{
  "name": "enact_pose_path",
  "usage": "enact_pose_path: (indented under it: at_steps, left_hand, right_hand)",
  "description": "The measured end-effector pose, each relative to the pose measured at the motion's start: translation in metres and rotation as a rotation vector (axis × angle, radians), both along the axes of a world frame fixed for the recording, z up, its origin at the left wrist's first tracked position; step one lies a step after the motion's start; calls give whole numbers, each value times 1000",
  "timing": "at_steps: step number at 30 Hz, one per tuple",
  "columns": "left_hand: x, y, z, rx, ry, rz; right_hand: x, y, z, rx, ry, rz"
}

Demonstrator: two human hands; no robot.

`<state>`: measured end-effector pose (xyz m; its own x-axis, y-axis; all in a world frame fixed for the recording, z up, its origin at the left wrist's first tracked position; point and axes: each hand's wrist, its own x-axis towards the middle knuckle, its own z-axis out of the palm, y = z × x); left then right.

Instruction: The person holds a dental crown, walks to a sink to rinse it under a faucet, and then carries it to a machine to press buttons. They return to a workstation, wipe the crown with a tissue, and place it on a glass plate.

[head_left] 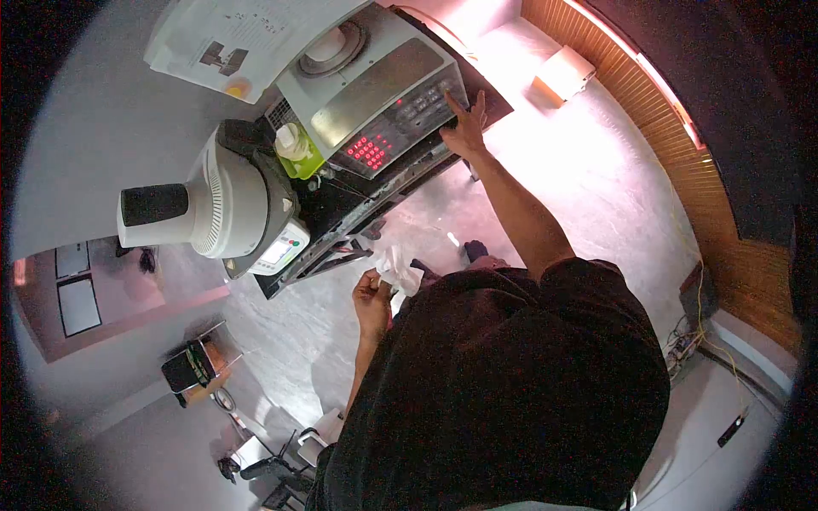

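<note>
My right hand reaches to the front panel of a grey metal machine. Its index finger is at the panel's buttons, and the other visible finger is stretched out apart from it. Red digits glow on the machine's display. Lower down, near my waist, my left hand is closed on a crumpled white tissue. That hand is held in front of my body, apart from the machine.
The machine stands on a black table. Left of it are a green container holding a white bottle, and a white device with a small screen. Printed sheets hang above. A white box sits at right.
</note>
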<state>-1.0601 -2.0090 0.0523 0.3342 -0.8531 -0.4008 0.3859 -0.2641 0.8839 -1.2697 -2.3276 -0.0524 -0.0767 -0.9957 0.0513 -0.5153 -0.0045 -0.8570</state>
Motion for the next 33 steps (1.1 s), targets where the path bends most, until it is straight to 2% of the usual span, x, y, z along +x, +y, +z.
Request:
enact_pose_path:
  at_steps: [19,25,33]
  left_hand:
    - [1,5,0,32,-8,28]
    - [-3,2,8,43,2,15]
    - [-3,4,6,37,-10,37]
  right_hand:
    - [2,1,-3,-57,-48,-22]
    - [-5,-4,-21,-132,94,-58]
    - [-1,1,-25,-38,44,-71]
